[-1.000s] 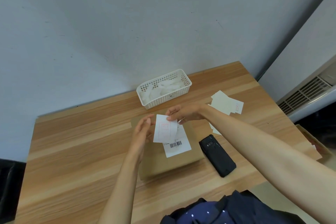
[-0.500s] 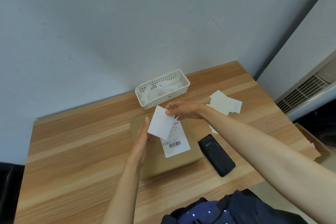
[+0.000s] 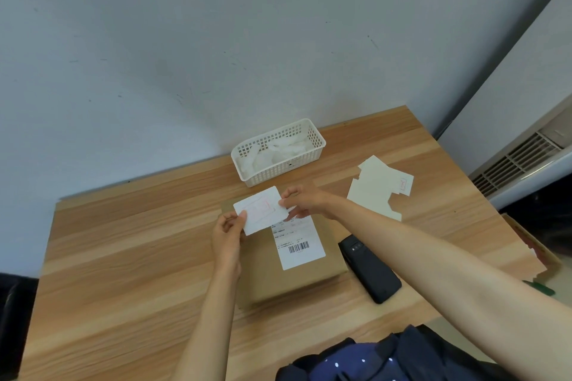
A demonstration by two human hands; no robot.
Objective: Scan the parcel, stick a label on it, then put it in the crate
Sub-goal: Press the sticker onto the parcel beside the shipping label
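My left hand (image 3: 227, 233) pinches lower-left corner of white rectangular paper label (image 3: 261, 210); my right hand (image 3: 305, 199) pinches its right edge. Label held tilted just above far end of flat brown cardboard parcel (image 3: 278, 269) on wooden table (image 3: 123, 250). Black handheld scanner (image 3: 370, 269) lies just right of parcel.

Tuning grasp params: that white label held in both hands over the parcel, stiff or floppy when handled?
Probably semi-stiff: the label spans flat between the left hand and right hand without sagging. Likely very light, since fingertip pinches at two edges carry it. Thin sheet, so it would probably bend or crease if squeezed hard over the parcel.
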